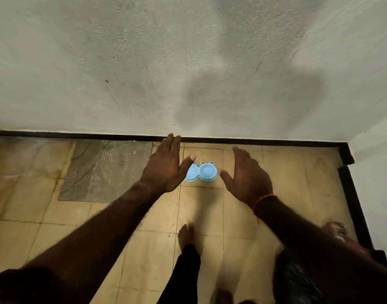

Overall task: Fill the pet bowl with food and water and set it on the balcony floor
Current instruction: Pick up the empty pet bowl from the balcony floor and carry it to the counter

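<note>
1. Head view: I am looking down at a beige tiled floor (243,216) that meets a rough whitish plastered wall (144,62) along a black skirting strip (276,142).
2. The light blue plastic double pet bowl (202,172), with small frog-like eyes on its far rim, sits flat on the floor near the skirting, toward the far edge of the tiles and closer to the right-hand corner than to the left.
3. I cannot tell whether either of its two wells holds food or water; both read as plain pale blue.
4. My left hand (165,166) hangs above the floor with fingers straight and spread flat, grasping nothing; from this angle it overlaps the bowl's left end.
5. My right hand (246,177) is likewise spread flat and empty, just right of the bowl, with an orange thread band (262,199) at the wrist.
6. A grey ridged patch of bare mortar (105,170) lies left of the bowl.
7. A bare foot (186,235) stands on the tiles nearer to me.
</note>
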